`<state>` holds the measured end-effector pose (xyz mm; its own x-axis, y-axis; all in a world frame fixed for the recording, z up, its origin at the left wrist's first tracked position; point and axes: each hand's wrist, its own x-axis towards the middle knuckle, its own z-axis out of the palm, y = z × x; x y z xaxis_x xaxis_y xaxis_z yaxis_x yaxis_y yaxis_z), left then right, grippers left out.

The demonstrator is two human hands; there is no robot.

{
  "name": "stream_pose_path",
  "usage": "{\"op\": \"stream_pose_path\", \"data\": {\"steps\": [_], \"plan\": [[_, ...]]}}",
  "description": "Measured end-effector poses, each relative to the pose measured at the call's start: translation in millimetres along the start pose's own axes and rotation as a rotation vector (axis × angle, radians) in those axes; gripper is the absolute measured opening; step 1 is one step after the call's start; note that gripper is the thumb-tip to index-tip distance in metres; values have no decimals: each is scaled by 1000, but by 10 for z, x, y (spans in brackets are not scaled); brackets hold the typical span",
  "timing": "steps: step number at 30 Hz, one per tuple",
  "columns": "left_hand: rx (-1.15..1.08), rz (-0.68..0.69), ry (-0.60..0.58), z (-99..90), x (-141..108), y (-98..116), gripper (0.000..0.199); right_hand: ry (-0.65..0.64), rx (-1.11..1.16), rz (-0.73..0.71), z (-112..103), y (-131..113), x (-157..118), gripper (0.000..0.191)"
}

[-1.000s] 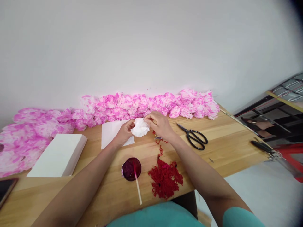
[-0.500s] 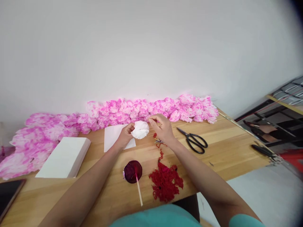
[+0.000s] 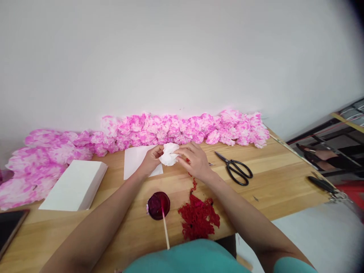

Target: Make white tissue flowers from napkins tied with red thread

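Observation:
A white paper flower [image 3: 169,154] with ruffled layers is held up between my two hands above the table. My left hand [image 3: 154,158] pinches its left side, fingers closed. On the right edge, the thumb and fingers of my right hand [image 3: 196,158] grip the paper. Under and beyond my left hand lies a flat white paper sheet [image 3: 136,161]. Below the hands stands a small round dish of dark red-purple dye [image 3: 157,206], with a pink-stained wooden stick [image 3: 165,231] leaning in it. A tangle of red yarn [image 3: 199,218] rests to its right, one strand running up under my right hand.
Pink-and-white paper flowers [image 3: 170,127] line the wall. At left are a thick stack of white paper [image 3: 74,184] and a dark tablet-like device [image 3: 11,229]. Black-handled scissors [image 3: 237,170] lie right of my right hand; another black-handled tool [image 3: 321,184] is near the right edge.
My right hand has moved left and now grips the flower's right edge, where before it was just apart from it. The paper looks more ruffled. The view has shifted slightly.

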<state>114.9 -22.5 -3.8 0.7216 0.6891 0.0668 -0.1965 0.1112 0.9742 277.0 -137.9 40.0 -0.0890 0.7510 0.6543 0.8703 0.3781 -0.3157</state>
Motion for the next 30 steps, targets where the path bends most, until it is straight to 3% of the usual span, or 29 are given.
{"op": "stream_pose_path", "data": {"steps": [10, 18, 24, 30], "plan": [[26, -54, -67, 6, -5, -10, 28, 71, 58, 236, 51, 41, -99, 12], [-6, -36, -37, 3, 16, -1, 30, 62, 122, 208, 19, -26, -70, 10], [-11, -18, -45, -7, 14, 4, 28, -25, 117, 263, 72, -24, -86, 8], [9, -32, -100, 3, 2, 4, 27, -54, 44, 266, 99, 11, -92, 8]]}}
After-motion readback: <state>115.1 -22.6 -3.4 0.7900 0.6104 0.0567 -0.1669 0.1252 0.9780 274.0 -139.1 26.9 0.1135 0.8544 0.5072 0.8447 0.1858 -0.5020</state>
